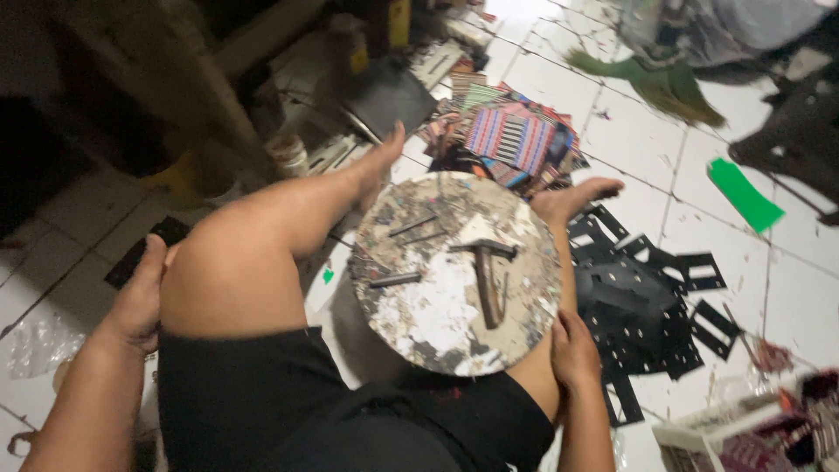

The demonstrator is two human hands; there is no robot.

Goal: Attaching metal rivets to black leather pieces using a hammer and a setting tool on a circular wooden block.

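The left hand rests open on the tiled floor beside the knee, holding nothing. A round work block carries a hammer near its right edge. The right hand lies flat, fingers loose, touching the block's lower right edge.

Dim left, bright upper right, motion-blurred

Left hand lies flat, fingers together, palm against the outer side of the raised left knee, forearm running down to the lower left corner. Right hand rests palm down on the right leg, fingers loosely curled, holding nothing, forearm straight down to the bottom edge. Both legs bare, feet pointing forward.
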